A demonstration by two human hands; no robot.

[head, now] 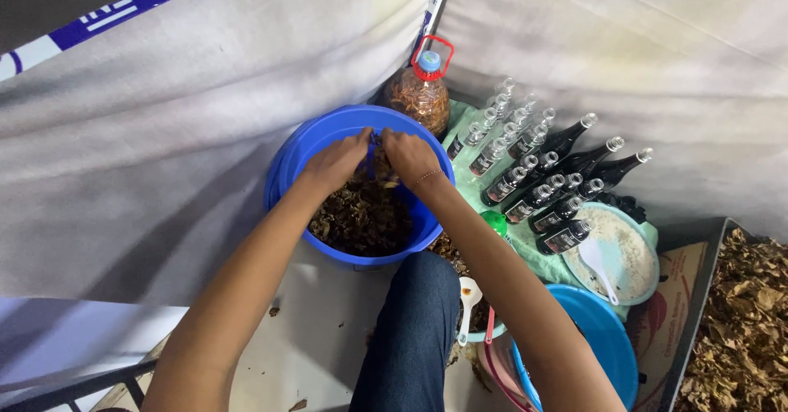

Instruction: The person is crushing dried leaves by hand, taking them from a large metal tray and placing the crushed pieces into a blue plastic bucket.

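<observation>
- Cloth [164, 157], grey-white and draped, backs the whole scene, with the pale floor [328, 330] below it carrying everything.
- Cardboard box [681, 313] at the floor's right edge holds a heap of dry brown leaves [747, 322].
- Blue tub [287, 166] stands toward the far middle of the floor, against the cloth; dark dried leaf bits [361, 219] fill its lower part.
- Person's leg in dark denim [410, 338] runs up to the tub's near rim.
- Blue lid [607, 338] lies at the near right, with a pale plate of powder [632, 256] and a white spoon [599, 264] just beyond it.
- Plastic jug [419, 96] with a red handle, packed with brown matter, sits behind the tub.
- Dark glass bottles [533, 174] lie in rows on a green cloth, right of the tub.
- Left hand [336, 162] and right hand [410, 156] meet over the tub's far rim — fingers bent on a small clump of the leaf bits, though what each grip pinches I cannot tell.
- To work it well, I judge: keep both hands low over the tub so crumbs fall back in — pull the clump apart gently rather than crushing it.
</observation>
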